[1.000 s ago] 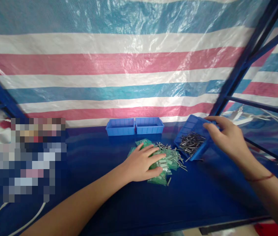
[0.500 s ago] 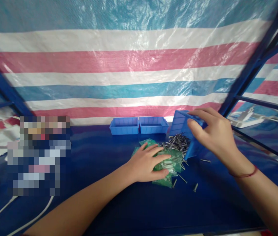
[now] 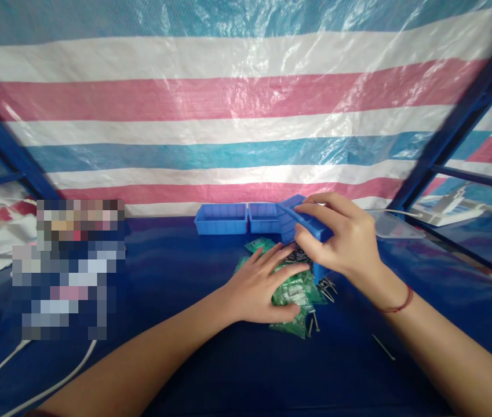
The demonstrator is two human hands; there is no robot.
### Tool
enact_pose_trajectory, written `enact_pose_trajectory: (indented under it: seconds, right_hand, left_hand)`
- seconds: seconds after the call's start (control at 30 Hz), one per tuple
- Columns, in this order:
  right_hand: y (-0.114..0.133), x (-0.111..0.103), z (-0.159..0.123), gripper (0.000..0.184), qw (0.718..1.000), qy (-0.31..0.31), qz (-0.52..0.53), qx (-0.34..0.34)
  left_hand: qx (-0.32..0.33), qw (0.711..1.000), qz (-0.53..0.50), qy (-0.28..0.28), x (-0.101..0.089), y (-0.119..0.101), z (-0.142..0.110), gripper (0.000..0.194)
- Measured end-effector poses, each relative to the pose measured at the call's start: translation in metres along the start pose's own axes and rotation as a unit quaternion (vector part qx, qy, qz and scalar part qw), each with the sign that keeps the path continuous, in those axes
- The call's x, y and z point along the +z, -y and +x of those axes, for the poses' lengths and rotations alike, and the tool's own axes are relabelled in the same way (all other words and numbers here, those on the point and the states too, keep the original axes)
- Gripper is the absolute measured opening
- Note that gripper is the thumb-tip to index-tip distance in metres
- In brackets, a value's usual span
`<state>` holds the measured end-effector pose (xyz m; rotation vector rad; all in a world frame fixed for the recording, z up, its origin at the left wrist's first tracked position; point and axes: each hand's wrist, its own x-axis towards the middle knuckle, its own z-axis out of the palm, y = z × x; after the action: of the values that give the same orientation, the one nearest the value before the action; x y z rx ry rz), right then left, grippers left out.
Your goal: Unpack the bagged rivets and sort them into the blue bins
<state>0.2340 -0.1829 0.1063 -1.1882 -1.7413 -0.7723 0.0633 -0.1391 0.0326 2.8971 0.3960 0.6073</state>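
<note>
My right hand (image 3: 343,234) grips the rim of a tilted blue plastic bin (image 3: 287,223), its open side facing left and down. Dark screws (image 3: 300,255) lie at the bin's mouth, partly hidden by my left hand. My left hand (image 3: 263,284), fingers spread, rests on green-and-clear plastic bags (image 3: 292,295) with small parts inside. More loose screws (image 3: 326,288) lie by the bin's lower edge, and a couple of screws (image 3: 314,323) are just in front of the bags.
Two blue bins (image 3: 221,220) stand side by side at the back; the tilted bin covers part of the right one. A single long screw (image 3: 383,347) lies at front right. White cables (image 3: 63,385) run along the left. A white power strip (image 3: 449,205) is at right.
The right hand has moved left with the tilted bin, bringing it closer to the left hand and over the screws. Loose screws on the table have shifted. The left hand stays on the bags.
</note>
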Motion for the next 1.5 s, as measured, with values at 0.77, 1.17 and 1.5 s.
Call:
enact_pose_trajectory:
  seconds: [0.77,1.17,1.5]
  right_hand:
    - [0.009,0.001,0.001,0.023,0.963,0.051,0.037,-0.263]
    - [-0.002,-0.01,0.007,0.023,0.965,0.1,0.028,-0.242]
    - [-0.017,-0.021,0.013,0.022,0.969,0.092,-0.051,-0.222]
  left_hand:
    - [-0.001,1.0,0.024,-0.012,0.002,-0.001,0.011,0.06]
    - [0.013,0.998,0.046,-0.034,0.007,0.0,0.006,0.064]
    - [0.011,0.999,0.017,-0.048,0.003,-0.003,0.006,0.055]
